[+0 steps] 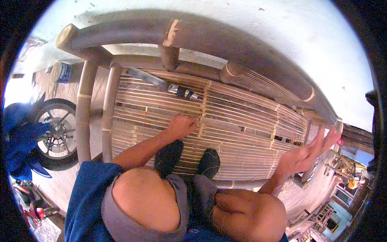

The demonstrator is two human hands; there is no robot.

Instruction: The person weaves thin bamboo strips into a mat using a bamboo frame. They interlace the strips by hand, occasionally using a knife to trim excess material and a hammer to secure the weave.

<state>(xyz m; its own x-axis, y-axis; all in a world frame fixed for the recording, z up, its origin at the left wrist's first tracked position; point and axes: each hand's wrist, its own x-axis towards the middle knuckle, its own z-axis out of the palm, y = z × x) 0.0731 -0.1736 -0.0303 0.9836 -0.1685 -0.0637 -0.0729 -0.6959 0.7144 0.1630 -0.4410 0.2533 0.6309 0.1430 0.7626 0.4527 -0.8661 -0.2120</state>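
Your left hand rested curled on the slatted bamboo seat, fingers pressing the slats but closed around nothing. Your right hand was held flat and empty, fingers straight, just off the seat's right end. A large knife lay on the slats near the thick bamboo back rail, well apart from both hands. Your feet stood on the seat.

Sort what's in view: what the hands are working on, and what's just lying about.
In hand:
bamboo bench frame
slatted bamboo seat, under the left hand
right hand, open, by the seat's end
knife, lying on the slats

Lying about:
motorcycle wheel
tin can
blue cloth
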